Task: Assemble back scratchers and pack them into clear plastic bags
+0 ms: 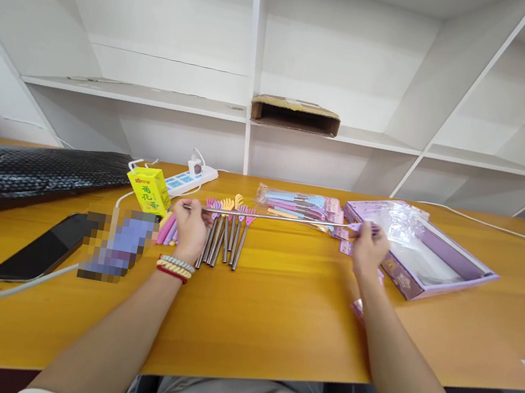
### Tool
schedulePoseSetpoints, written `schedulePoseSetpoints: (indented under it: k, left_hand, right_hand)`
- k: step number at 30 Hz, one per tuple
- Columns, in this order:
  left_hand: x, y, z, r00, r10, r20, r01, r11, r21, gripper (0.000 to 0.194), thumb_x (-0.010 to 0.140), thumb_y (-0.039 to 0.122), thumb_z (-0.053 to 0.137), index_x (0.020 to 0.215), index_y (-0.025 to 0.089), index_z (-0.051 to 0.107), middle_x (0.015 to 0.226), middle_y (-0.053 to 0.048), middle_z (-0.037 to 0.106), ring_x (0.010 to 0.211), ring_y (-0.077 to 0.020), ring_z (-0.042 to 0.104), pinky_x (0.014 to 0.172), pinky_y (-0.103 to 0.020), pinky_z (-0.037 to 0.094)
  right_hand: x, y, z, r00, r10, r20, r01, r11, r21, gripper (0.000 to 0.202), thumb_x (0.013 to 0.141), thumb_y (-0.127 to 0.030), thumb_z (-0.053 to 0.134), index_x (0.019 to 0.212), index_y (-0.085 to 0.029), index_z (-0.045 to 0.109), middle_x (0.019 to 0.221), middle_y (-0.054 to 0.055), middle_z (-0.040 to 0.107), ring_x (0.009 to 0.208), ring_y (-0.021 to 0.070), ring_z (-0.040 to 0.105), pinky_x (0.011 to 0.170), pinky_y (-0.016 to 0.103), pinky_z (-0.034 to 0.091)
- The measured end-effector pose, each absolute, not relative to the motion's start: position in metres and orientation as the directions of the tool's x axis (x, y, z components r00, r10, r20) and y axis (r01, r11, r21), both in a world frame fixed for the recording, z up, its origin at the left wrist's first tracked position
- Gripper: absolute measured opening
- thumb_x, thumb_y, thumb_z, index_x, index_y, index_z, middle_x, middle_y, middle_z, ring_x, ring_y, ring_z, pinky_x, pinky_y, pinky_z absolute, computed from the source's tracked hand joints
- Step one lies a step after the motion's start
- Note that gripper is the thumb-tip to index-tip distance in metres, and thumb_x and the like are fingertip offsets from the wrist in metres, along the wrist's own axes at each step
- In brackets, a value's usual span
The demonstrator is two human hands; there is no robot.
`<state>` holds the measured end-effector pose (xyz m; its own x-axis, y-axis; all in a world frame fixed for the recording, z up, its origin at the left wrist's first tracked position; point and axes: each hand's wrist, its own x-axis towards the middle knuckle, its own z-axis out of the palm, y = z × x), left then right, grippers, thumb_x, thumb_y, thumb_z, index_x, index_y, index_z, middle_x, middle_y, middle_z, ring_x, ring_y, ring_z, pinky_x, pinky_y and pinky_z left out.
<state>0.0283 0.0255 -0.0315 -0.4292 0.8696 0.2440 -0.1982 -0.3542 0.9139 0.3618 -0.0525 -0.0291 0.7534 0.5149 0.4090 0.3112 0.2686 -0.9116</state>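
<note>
A telescopic back scratcher (284, 218) is stretched out level above the table between my two hands. My left hand (191, 230) is closed around the end of its thin metal rod. At the other end, my right hand (369, 248) pinches it near the purple claw head. Several shortened back scratchers (227, 241) with metal tubes and pink, purple and yellow claws lie side by side, just right of my left hand. Coloured handle pieces (168, 229) lie left of that hand, partly covered by it. Plastic-wrapped back scratchers (299, 203) lie behind the rod.
A purple display box (434, 284) with clear plastic in it stands at the right. A yellow carton (150, 191), a power strip (194, 179), a black phone (42, 249) and a white cable are at the left. A cardboard box (295, 117) sits on the shelf behind.
</note>
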Motion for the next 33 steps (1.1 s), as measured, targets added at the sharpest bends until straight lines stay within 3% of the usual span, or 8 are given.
schedulePoseSetpoints:
  k: [3, 6, 14, 18, 21, 26, 29, 33]
  left_hand:
    - [0.062, 0.001, -0.039, -0.270, 0.920, 0.282, -0.183, -0.337, 0.924, 0.026, 0.082, 0.039, 0.050, 0.091, 0.022, 0.031, 0.061, 0.006, 0.050, 0.046, -0.0106, 0.051, 0.045, -0.022, 0.040]
    - [0.086, -0.026, -0.039, -0.168, 0.909, 0.382, -0.177, -0.409, 0.895, 0.026, 0.083, 0.041, 0.049, 0.093, 0.023, 0.032, 0.068, 0.004, 0.051, 0.052, -0.0098, 0.053, 0.051, -0.023, 0.043]
    - [0.083, -0.038, -0.029, -0.068, 0.901, 0.428, -0.061, -0.432, 0.900, 0.027, 0.083, 0.036, 0.052, 0.097, 0.023, 0.033, 0.076, 0.002, 0.053, 0.064, -0.0102, 0.055, 0.062, -0.024, 0.046]
    - [0.078, -0.034, -0.030, 0.042, 0.907, 0.420, 0.087, -0.422, 0.902, 0.030, 0.079, 0.035, 0.056, 0.100, 0.021, 0.041, 0.081, -0.001, 0.057, 0.072, -0.0123, 0.058, 0.065, -0.025, 0.046]
    - [0.076, -0.036, -0.030, 0.192, 0.898, 0.396, 0.232, -0.434, 0.871, 0.027, 0.081, 0.038, 0.053, 0.099, 0.019, 0.047, 0.074, -0.001, 0.059, 0.067, -0.0127, 0.058, 0.060, -0.024, 0.044]
    - [0.077, -0.044, -0.030, 0.484, 0.794, 0.369, 0.468, -0.591, 0.657, 0.027, 0.087, 0.042, 0.041, 0.090, 0.019, 0.055, 0.062, 0.002, 0.057, 0.054, -0.0116, 0.052, 0.056, -0.024, 0.037]
    - [0.080, -0.049, -0.032, 0.614, 0.704, 0.358, 0.529, -0.703, 0.475, 0.031, 0.090, 0.042, 0.035, 0.083, 0.020, 0.056, 0.065, 0.000, 0.058, 0.058, -0.0127, 0.053, 0.059, -0.025, 0.035]
    - [0.083, -0.053, -0.034, 0.699, 0.638, 0.324, 0.552, -0.769, 0.322, 0.035, 0.090, 0.044, 0.034, 0.073, 0.019, 0.054, 0.063, 0.000, 0.057, 0.056, -0.0132, 0.051, 0.055, -0.025, 0.031]
  right_hand:
    - [0.314, -0.060, -0.036, 0.486, 0.714, 0.504, 0.435, 0.302, -0.848, 0.034, 0.083, -0.043, 0.048, 0.061, -0.017, 0.051, 0.051, 0.000, 0.055, 0.049, 0.0110, 0.049, 0.051, 0.023, 0.038]
    - [0.278, -0.069, -0.041, 0.276, 0.842, 0.463, 0.395, 0.339, -0.854, 0.034, 0.086, -0.045, 0.044, 0.068, -0.017, 0.052, 0.050, 0.000, 0.055, 0.044, 0.0104, 0.046, 0.047, 0.023, 0.035]
    - [0.280, -0.065, -0.043, 0.196, 0.916, 0.350, 0.228, 0.304, -0.925, 0.031, 0.083, -0.048, 0.050, 0.075, -0.018, 0.051, 0.053, -0.002, 0.055, 0.042, 0.0082, 0.042, 0.042, 0.021, 0.032]
    - [0.291, -0.061, -0.039, 0.191, 0.937, 0.292, 0.084, 0.281, -0.956, 0.028, 0.077, -0.045, 0.060, 0.076, -0.018, 0.051, 0.050, -0.004, 0.053, 0.038, 0.0074, 0.041, 0.037, 0.020, 0.030]
    - [0.301, -0.058, -0.039, 0.235, 0.937, 0.259, -0.086, 0.285, -0.955, 0.027, 0.073, -0.042, 0.065, 0.074, -0.018, 0.052, 0.049, -0.005, 0.053, 0.035, 0.0067, 0.041, 0.034, 0.020, 0.028]
    - [0.302, -0.059, -0.042, 0.220, 0.958, 0.183, -0.335, 0.250, -0.909, 0.026, 0.070, -0.039, 0.068, 0.075, -0.019, 0.053, 0.048, -0.006, 0.053, 0.035, 0.0070, 0.044, 0.032, 0.018, 0.028]
    - [0.291, -0.064, -0.045, 0.045, 0.985, 0.166, -0.337, 0.172, -0.926, 0.028, 0.068, -0.038, 0.070, 0.082, -0.019, 0.055, 0.050, -0.005, 0.056, 0.038, 0.0087, 0.049, 0.033, 0.018, 0.031]
    - [0.279, -0.066, -0.051, -0.174, 0.978, 0.117, -0.263, 0.068, -0.962, 0.029, 0.068, -0.039, 0.069, 0.083, -0.017, 0.056, 0.055, -0.003, 0.060, 0.041, 0.0104, 0.054, 0.034, 0.019, 0.034]
